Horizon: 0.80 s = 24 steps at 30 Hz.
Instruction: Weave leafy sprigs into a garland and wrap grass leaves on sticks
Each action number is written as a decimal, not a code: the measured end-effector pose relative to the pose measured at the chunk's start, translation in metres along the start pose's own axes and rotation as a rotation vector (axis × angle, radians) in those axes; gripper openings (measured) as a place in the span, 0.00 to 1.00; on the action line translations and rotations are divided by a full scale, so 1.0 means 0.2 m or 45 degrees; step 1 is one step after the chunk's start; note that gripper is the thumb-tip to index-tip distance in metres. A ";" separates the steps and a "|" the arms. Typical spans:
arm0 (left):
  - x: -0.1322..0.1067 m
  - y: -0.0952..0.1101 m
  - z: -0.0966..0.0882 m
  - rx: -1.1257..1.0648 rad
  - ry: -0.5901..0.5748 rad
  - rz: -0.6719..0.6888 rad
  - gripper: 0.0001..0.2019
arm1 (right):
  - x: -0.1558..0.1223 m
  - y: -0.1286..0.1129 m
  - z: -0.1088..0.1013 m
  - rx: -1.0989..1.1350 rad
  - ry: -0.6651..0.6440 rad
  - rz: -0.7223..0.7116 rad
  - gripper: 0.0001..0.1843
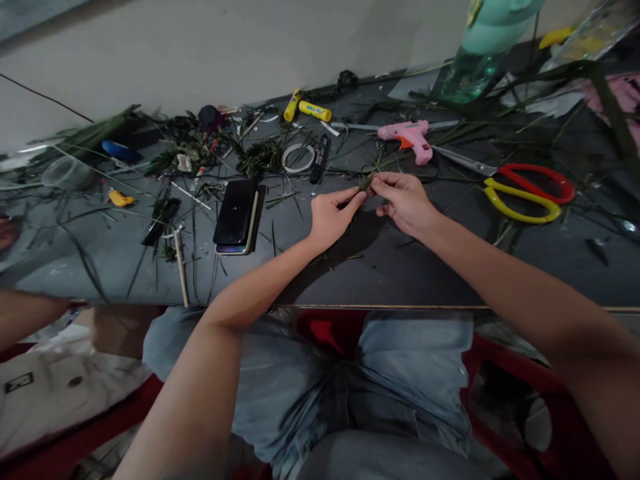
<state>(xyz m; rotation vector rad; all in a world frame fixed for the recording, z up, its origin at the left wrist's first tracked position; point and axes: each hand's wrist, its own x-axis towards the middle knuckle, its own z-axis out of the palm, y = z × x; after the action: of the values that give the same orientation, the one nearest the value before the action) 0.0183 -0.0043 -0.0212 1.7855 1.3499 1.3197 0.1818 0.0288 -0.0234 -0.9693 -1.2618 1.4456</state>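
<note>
Over the dark table [415, 267] my two hands meet at the fingertips. My left hand [334, 215] pinches a small piece of green leaf strip [367, 186] between thumb and forefinger. Thumb and forefinger of my right hand [404, 202] close on the same piece from the other side, its lower fingers curled. Most of the strip is hidden by the fingers. Just beyond the hands lie a pink glue gun [411, 138] with an orange trigger and a black marker [320, 159]. Large scissors [525, 190] with one red and one yellow handle rest to the right.
Two stacked phones [236, 215] lie left of my hands. Behind stand or lie a roll of white tape [299, 159], yellow glue sticks [315, 111] and a green bottle [475, 60]. Leaf scraps litter the table. A neighbouring person's arm [30, 317] shows at the left edge.
</note>
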 end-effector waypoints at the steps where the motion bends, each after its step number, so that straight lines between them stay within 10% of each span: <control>1: 0.00 0.00 0.00 0.005 0.000 0.002 0.08 | -0.01 -0.02 0.01 0.057 -0.034 0.075 0.19; 6: 0.00 0.00 0.00 0.023 0.039 0.025 0.08 | -0.04 -0.10 0.03 0.127 -0.150 0.240 0.15; 16: -0.01 0.01 0.00 -0.040 -0.011 -0.006 0.11 | -0.02 -0.04 0.03 0.004 -0.186 -0.111 0.31; 24: 0.01 0.01 -0.04 -0.014 -0.209 0.049 0.11 | 0.03 -0.05 -0.07 -0.131 -0.334 -0.027 0.27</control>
<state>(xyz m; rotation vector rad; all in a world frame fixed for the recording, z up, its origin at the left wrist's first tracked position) 0.0122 -0.0041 -0.0147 1.8764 1.2229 1.1701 0.1961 0.0391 -0.0151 -0.8495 -1.5447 1.5405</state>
